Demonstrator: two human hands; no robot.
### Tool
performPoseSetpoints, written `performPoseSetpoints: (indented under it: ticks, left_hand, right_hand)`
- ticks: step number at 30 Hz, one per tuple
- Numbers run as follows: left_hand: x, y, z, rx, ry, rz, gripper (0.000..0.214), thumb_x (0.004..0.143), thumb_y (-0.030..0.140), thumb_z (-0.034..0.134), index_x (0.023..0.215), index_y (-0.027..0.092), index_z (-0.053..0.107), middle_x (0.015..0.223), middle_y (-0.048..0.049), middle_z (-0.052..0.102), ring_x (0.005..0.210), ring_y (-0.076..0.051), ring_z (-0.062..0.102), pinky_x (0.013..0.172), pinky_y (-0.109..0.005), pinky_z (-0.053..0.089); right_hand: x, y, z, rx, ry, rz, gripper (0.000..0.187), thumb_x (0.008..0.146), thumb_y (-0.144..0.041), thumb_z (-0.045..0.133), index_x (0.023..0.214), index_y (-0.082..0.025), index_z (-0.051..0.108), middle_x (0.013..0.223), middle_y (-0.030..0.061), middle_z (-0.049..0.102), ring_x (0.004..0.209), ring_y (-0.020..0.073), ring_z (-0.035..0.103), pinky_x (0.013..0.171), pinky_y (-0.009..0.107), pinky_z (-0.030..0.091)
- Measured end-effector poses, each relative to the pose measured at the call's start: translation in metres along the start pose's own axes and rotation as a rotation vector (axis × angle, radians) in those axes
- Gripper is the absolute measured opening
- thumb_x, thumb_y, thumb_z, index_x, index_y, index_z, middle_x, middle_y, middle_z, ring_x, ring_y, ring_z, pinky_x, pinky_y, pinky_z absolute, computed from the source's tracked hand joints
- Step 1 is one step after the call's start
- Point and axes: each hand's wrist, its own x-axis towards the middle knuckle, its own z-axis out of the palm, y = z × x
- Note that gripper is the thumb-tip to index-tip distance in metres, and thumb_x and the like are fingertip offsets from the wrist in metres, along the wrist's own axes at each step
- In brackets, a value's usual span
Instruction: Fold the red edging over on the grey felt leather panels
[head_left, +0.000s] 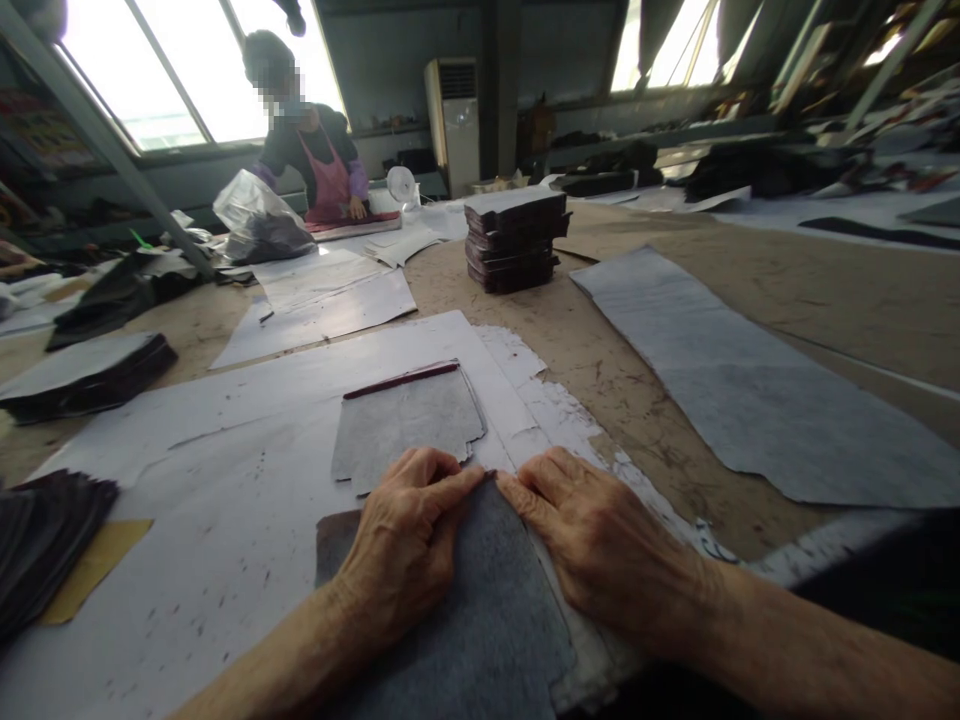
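A dark grey cut piece of sheet material (495,610) lies at the table's front edge, its kind not certain. My left hand (409,530) rests on it with curled fingers, thumb and fingertip at its far edge. Close beside it, my right hand (589,525) is closed, its fingertips pinching the same far edge at the corner. The two sets of fingertips nearly meet over a small dark fold. Just beyond lies a lighter grey cut piece (409,420) with a dark red strip (401,380) along its far edge. What lies under my palms is hidden.
White paper (225,480) covers the table here. A stack of dark red-edged pieces (516,245) stands farther back. More piles (82,375) lie at left, and a long grey sheet (757,390) lies at right. Across the table stands a person in a pink apron (326,175).
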Motion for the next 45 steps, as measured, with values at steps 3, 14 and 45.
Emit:
performPoseSetpoints:
  ticks: [3,14,45]
  left_hand:
    - [0.0,0.001,-0.001,-0.004,-0.033,0.01,0.027,0.084,0.014,0.043,0.099,0.023,0.064,0.087,-0.0049,0.056,0.081,-0.017,0.05,0.07,-0.035,0.046]
    - [-0.001,0.002,0.002,0.124,-0.067,0.136,0.038,0.075,0.004,0.041,0.107,0.017,0.059,0.09,-0.0084,0.055,0.079,-0.021,0.048,0.068,-0.041,0.044]
    - [-0.038,-0.013,-0.031,0.34,-0.021,0.198,0.033,0.081,0.003,0.04,0.109,0.015,0.054,0.095,-0.0085,0.054,0.082,-0.02,0.047,0.07,-0.037,0.042]
  right_hand:
    - [0.0,0.001,0.001,0.004,0.027,0.007,0.032,0.08,-0.006,0.036,0.101,-0.003,0.06,0.08,0.0128,0.054,0.074,0.0202,0.046,0.064,0.035,0.046]
    - [0.0,-0.002,0.001,-0.04,0.077,0.055,0.029,0.079,-0.008,0.04,0.098,-0.008,0.062,0.077,0.01,0.053,0.069,0.0182,0.045,0.059,0.032,0.042]
    - [0.002,0.016,-0.005,0.274,0.017,0.213,0.033,0.083,-0.009,0.042,0.105,-0.019,0.064,0.085,0.0052,0.059,0.079,0.015,0.054,0.071,0.027,0.047]
